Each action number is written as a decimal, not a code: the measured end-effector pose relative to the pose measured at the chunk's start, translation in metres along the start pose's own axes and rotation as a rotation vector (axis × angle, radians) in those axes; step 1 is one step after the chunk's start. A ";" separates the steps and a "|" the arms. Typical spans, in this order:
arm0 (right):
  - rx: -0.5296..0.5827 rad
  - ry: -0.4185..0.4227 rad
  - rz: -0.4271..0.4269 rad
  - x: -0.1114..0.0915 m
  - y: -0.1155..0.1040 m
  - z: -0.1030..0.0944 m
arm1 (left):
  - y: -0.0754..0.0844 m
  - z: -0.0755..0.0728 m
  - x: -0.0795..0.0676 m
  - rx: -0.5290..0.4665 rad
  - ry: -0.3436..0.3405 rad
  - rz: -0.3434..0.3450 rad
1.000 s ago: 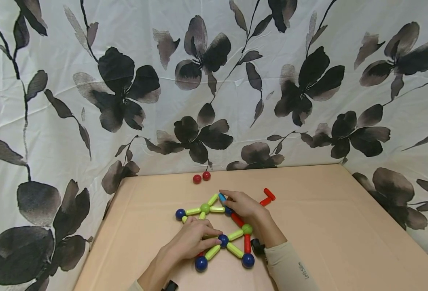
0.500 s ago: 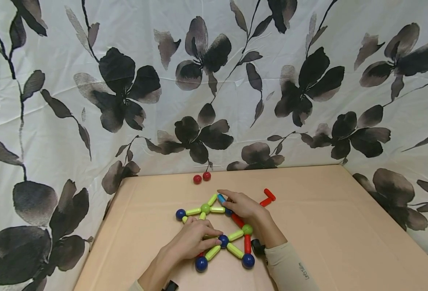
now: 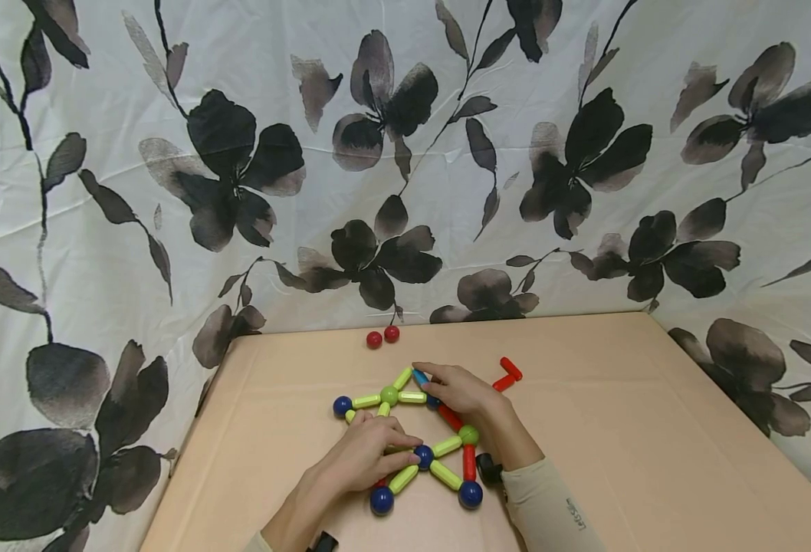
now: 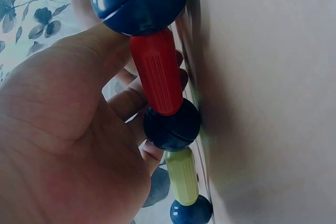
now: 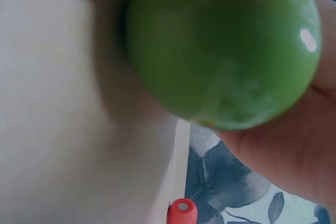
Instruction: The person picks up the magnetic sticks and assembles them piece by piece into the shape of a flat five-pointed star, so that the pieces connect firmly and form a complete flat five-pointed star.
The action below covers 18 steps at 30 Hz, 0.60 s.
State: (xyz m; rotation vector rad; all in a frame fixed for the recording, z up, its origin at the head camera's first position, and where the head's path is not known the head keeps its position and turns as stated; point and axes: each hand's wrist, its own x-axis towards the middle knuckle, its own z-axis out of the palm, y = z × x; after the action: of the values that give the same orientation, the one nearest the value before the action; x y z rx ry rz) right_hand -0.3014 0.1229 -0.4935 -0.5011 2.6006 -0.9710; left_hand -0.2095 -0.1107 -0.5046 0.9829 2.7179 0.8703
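Observation:
A flat frame of magnetic rods and balls lies between both hands on the board. My left hand (image 3: 371, 451) reaches over its left part, thumb and forefinger at a dark blue ball (image 3: 424, 458) in the middle. In the left wrist view, a red rod (image 4: 156, 72) links two blue balls in front of the palm. My right hand (image 3: 462, 389) pinches a light blue rod (image 3: 421, 377) at the far side, beside a lime rod (image 3: 402, 378). A green ball (image 3: 469, 435) sits under the right wrist; it looms large in the right wrist view. The hands hide some joints.
Two loose red balls (image 3: 374, 340) lie near the board's back edge. Several red rods (image 3: 510, 368) lie beyond the right hand. A tan board (image 3: 640, 437) bears everything, with a floral cloth (image 3: 474, 153) hanging behind it.

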 end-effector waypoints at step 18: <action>-0.169 0.183 -0.248 0.022 -0.039 -0.038 | -0.003 -0.001 0.001 -0.002 -0.016 -0.003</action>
State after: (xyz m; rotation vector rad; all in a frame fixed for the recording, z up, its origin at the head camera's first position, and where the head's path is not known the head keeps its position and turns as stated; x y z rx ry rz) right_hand -0.3290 0.1074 -0.4436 -0.8311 2.8502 -0.9126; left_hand -0.2118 -0.1125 -0.5054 0.9804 2.7042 0.8611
